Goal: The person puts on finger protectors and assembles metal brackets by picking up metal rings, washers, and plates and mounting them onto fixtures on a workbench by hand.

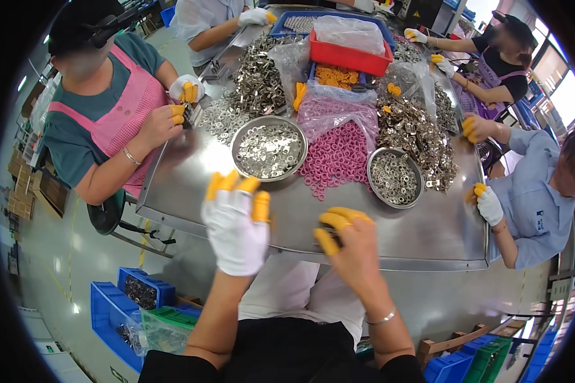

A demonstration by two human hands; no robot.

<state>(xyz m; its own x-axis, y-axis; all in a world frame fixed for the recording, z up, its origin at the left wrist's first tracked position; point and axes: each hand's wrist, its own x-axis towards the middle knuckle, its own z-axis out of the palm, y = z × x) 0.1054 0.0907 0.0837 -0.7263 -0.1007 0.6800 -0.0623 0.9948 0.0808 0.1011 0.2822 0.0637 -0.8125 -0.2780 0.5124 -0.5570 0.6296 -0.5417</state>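
My left hand [237, 223], in a white glove with yellow fingertips, reaches over the table just short of a round steel bowl [235, 155] of flat metal washers. Its fingers are stretched and apart, and nothing shows in them. My right hand [349, 239] wears yellow finger covers. Its fingers curl toward the thumb around something small and dark that I cannot make out. Beyond the hands spreads a heap of pink rings [337, 153], partly spilling from a clear plastic bag [338, 115]. A second steel bowl [370, 171] with small metal rings stands right of it.
Piles of metal clips [259, 80] and brass-toned metal parts [415, 137] cover the steel table [287, 220] farther back, near a red tray [351, 57]. Co-workers sit along both sides, their gloved hands at the edges. Blue bins [108, 319] stand on the floor at left.
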